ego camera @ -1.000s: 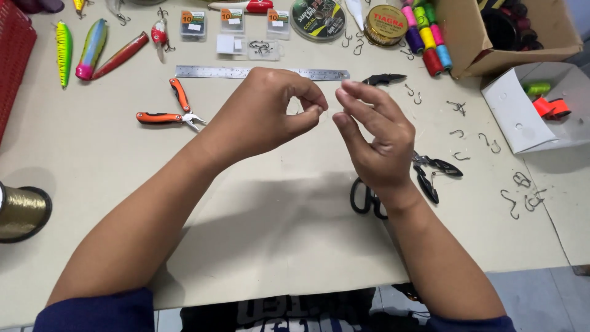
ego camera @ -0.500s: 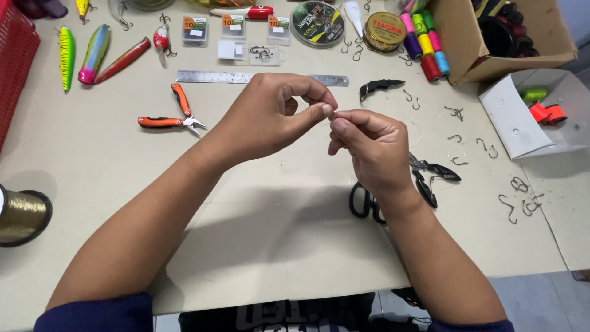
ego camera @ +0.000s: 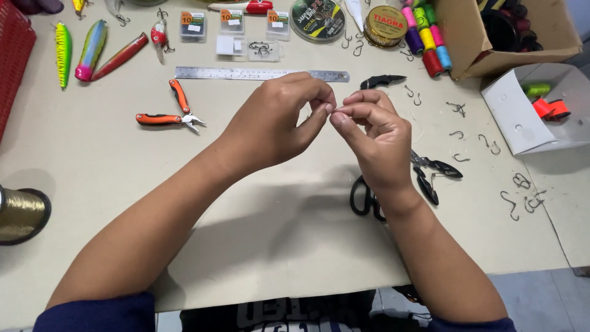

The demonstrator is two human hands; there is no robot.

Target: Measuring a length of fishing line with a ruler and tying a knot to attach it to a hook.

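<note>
My left hand [ego camera: 276,123] and my right hand [ego camera: 378,138] meet above the middle of the beige table [ego camera: 92,160]. Both pinch thumb against forefinger, and the fingertips touch at one spot. Between them is what looks like a small fishing hook [ego camera: 335,109], mostly hidden by the fingers. Whether a line is attached cannot be made out. Nearest on the table are a steel ruler [ego camera: 261,74] just beyond the hands and a black folding knife [ego camera: 382,80] at the ruler's right end.
Orange-handled pliers [ego camera: 166,114] lie left of the hands. Black scissors [ego camera: 365,197] and black pliers [ego camera: 433,169] lie under the right wrist. Loose hooks [ego camera: 516,197] are scattered at right, by a white box [ego camera: 522,123]. Lures [ego camera: 92,49], thread spools [ego camera: 427,37], a cardboard box [ego camera: 467,43] and a gold spool [ego camera: 21,212] ring the table.
My right hand's fingers were spread and apart from the left hand. They have closed into a pinch and moved in to touch the left fingertips.
</note>
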